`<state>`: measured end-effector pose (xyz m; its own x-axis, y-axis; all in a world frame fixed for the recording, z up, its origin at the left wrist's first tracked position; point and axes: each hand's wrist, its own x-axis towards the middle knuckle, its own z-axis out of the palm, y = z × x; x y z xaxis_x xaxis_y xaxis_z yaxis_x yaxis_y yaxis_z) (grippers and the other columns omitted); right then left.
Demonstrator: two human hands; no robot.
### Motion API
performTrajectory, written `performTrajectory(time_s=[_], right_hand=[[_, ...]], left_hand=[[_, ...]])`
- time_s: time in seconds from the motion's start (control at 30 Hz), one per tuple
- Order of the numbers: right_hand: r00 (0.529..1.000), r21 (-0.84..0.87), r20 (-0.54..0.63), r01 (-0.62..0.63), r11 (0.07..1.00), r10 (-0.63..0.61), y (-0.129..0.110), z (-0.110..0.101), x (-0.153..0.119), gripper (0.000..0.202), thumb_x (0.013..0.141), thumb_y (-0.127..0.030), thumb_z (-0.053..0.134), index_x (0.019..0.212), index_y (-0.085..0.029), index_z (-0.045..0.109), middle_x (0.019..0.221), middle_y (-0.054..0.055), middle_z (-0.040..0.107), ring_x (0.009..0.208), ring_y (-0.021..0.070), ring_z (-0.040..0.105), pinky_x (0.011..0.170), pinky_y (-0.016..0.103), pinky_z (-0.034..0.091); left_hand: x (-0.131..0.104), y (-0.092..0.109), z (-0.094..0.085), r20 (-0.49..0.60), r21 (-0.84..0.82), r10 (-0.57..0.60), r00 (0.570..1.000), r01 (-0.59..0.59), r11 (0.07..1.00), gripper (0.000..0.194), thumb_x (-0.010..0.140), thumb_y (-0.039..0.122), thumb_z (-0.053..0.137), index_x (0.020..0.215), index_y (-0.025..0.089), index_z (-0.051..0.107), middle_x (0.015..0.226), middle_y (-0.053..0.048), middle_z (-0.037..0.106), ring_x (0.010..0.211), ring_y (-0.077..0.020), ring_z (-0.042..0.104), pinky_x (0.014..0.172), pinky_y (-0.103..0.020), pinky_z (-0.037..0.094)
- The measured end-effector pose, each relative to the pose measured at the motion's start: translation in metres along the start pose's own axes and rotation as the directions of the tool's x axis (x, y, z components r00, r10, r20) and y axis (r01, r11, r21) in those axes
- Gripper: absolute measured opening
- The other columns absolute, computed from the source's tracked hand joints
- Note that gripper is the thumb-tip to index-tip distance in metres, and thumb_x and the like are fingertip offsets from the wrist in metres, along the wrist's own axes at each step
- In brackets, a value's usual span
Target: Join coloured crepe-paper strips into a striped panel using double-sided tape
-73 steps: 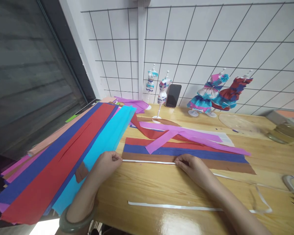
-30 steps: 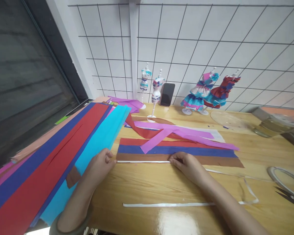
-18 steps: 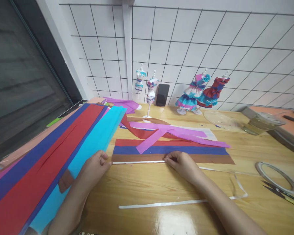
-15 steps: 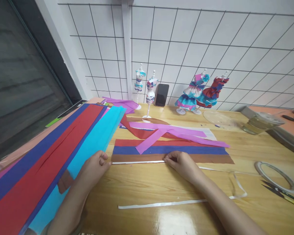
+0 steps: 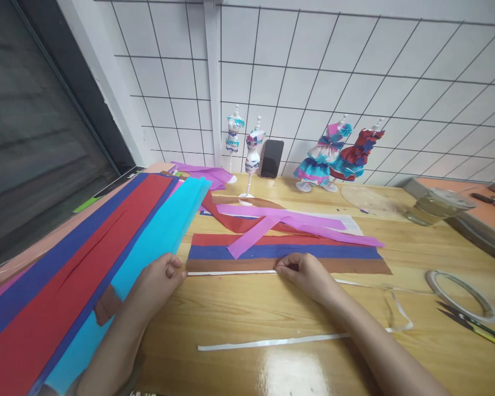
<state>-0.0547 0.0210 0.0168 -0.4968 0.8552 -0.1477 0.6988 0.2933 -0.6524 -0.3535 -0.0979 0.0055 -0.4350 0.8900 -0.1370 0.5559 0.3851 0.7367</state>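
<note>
A narrow strip of white tape (image 5: 231,273) lies along the near edge of a brown crepe paper strip (image 5: 350,266). My left hand (image 5: 163,279) is closed in a pinch at the tape's left end, by the paper's corner. Farther right, my right hand (image 5: 301,275) pinches the same tape between thumb and fingertips against the paper edge. Blue (image 5: 325,252) and red crepe paper bands (image 5: 210,240) show behind the brown one. Purple strips (image 5: 253,236) lie across them. From beyond my right hand the tape runs on to a tape roll (image 5: 462,297).
Scissors (image 5: 474,324) lie by the roll. A loose tape length (image 5: 251,345) crosses the near table. Long crepe sheets (image 5: 82,247) cover the left side. Behind stand small mannequins (image 5: 253,151), several in all, some in paper dresses (image 5: 322,159), a phone (image 5: 271,159) and a cup (image 5: 437,206).
Both hands keep their pinch at the same spots on the tape and paper edge. Only the camera view has shifted slightly.
</note>
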Motion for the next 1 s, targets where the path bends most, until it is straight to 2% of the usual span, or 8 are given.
performTrajectory(time_s=[0.33,0.8,0.9,1.0], right_hand=[[0.999,-0.04,-0.034,-0.005,0.999,0.003,-0.006,0.0,-0.003,0.018,0.071,-0.028,0.048,0.068,-0.02,0.064,0.069,0.002,0.067,0.065,0.0172,0.058,0.057,0.024,0.038],[0.998,-0.027,-0.044,0.037,0.999,-0.038,0.004,0.003,-0.001,0.016,0.073,-0.029,0.049,0.077,-0.019,0.061,0.07,0.002,0.064,0.063,0.015,0.056,0.057,0.023,0.037],[0.998,-0.031,-0.047,0.051,0.998,-0.052,0.003,0.003,-0.002,0.015,0.073,-0.029,0.049,0.077,-0.02,0.061,0.07,0.002,0.064,0.062,0.0147,0.055,0.056,0.023,0.036],[0.997,-0.049,-0.06,0.055,0.997,-0.058,0.002,0.003,-0.002,0.014,0.074,-0.03,0.049,0.076,-0.021,0.06,0.07,0.001,0.064,0.061,0.0143,0.054,0.055,0.023,0.035]], left_hand=[[0.001,-0.001,0.001,0.022,0.004,-0.007,1.0,0.006,1.0,0.022,0.065,0.038,0.055,0.077,0.02,0.05,0.056,0.006,0.045,0.051,-0.0126,0.046,0.048,-0.023,0.03],[-0.003,0.005,-0.002,0.026,-0.02,-0.032,0.999,0.033,0.999,0.025,0.064,0.037,0.053,0.081,0.019,0.049,0.055,0.007,0.04,0.047,-0.0104,0.04,0.045,-0.021,0.028],[-0.006,0.01,-0.005,0.01,0.04,-0.017,1.0,0.016,0.999,0.026,0.066,0.034,0.049,0.087,0.019,0.05,0.056,0.006,0.044,0.048,-0.0117,0.044,0.044,-0.021,0.03],[-0.013,0.024,-0.002,-0.067,0.199,0.023,0.998,-0.01,0.98,0.024,0.072,0.031,0.044,0.093,0.019,0.049,0.062,0.003,0.053,0.055,-0.0144,0.051,0.049,-0.023,0.035]])
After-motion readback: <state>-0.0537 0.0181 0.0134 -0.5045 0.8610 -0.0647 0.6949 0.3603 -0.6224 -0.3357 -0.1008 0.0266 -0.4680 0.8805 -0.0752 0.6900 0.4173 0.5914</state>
